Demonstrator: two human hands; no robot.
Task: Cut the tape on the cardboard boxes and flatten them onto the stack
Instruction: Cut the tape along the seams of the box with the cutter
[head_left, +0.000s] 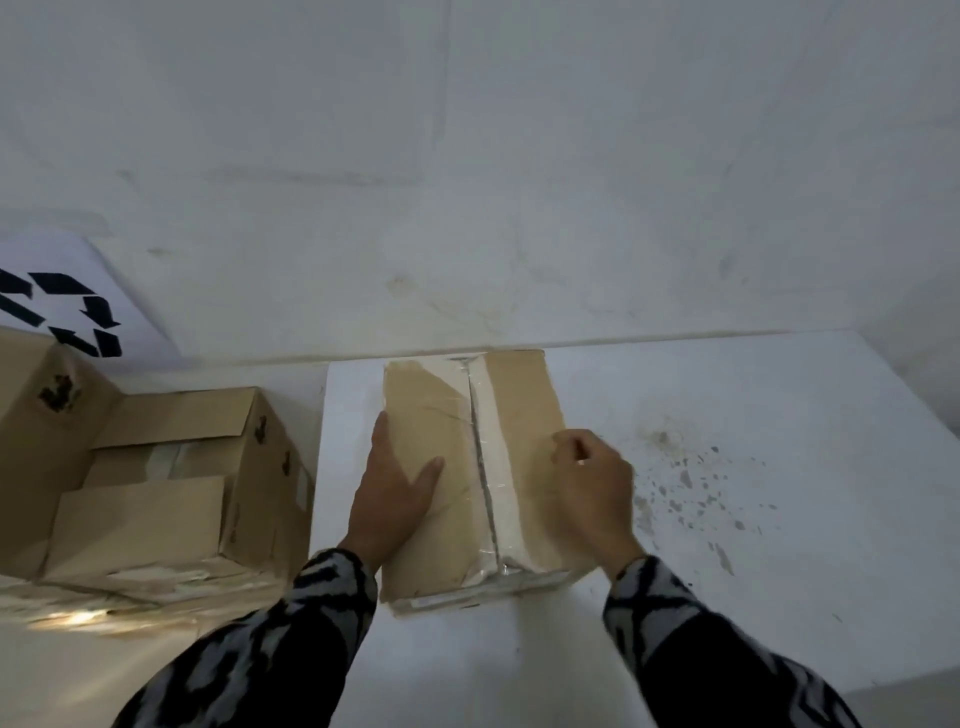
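Taped box (470, 478) sitting mid white table (753, 395). Left hand (395, 499) pressing flat, fingers straight, prob. steadying it. Right hand (592, 483) curling on small cutter (582, 461)?, approaching tape seam (480, 467). Stack (156, 493) waiting left.

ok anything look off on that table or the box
Grey-brown stains and flecks mark the white table right of the taped box. The box's top paper is torn near the tape seam.
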